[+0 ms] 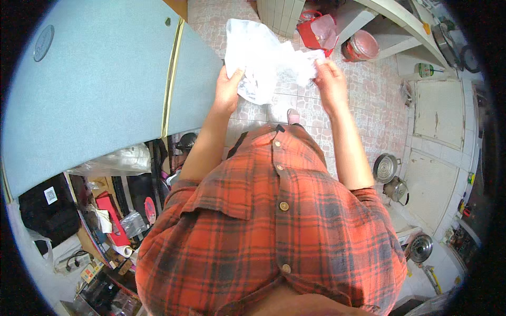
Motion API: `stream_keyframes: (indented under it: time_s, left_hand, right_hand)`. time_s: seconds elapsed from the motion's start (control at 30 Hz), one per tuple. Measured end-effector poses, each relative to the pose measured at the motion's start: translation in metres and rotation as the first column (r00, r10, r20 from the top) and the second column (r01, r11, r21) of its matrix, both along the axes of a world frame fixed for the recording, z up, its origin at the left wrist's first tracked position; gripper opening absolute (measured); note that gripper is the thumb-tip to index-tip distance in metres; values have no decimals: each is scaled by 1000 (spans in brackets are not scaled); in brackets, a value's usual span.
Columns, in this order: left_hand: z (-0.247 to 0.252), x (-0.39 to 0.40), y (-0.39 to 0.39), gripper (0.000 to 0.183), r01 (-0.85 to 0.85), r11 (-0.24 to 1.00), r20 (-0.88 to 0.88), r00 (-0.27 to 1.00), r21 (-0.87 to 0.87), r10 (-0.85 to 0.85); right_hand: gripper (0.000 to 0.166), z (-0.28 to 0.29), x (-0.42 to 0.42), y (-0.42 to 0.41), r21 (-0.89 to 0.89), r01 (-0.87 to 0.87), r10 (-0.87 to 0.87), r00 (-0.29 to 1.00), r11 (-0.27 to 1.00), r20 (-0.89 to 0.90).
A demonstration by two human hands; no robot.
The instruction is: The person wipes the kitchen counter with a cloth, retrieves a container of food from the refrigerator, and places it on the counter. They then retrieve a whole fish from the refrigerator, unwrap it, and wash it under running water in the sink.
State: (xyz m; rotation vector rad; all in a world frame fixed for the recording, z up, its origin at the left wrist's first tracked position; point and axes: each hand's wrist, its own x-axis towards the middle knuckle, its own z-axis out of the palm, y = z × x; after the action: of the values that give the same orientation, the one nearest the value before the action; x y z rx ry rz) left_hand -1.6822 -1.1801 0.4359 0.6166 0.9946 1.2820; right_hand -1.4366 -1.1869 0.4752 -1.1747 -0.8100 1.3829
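A thin white plastic bag (257, 59) is spread between my two hands above the tiled floor. My left hand (229, 89) pinches its left edge between thumb and fingers, and the wider part of the bag hangs there. On the other side, my right hand (330, 85) grips the bunched, crumpled end with its fingertips. Bright light washes out much of the plastic, so whether anything is inside cannot be told.
To the left stands a light blue refrigerator (106, 79), beside cluttered shelves. A red bag (318, 33) and a red bucket (361, 45) sit on the floor ahead. Metal pots (395, 190) lie at right near pale cabinet doors (438, 114).
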Motion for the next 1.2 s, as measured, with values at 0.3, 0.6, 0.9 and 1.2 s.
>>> stream_keyframes:
  time_s: [0.3,0.6,0.9,1.2]
  left_hand:
    - [-11,35,33,33,119,993,-37,992,15,-119]
    - [9,163,102,35,189,974,-185,960,-126,-211]
    - [12,348,172,33,417,905,-364,832,-87,-418]
    - [16,517,196,34,647,762,-513,648,-20,-564]
  right_hand:
    - [21,56,55,-5,356,172,-212,974,918,77]
    - [17,97,120,-13,275,-463,234,775,843,587]
    - [57,60,292,26,147,-23,-118,476,989,872]
    - [44,58,436,87,381,387,-513,335,840,791]
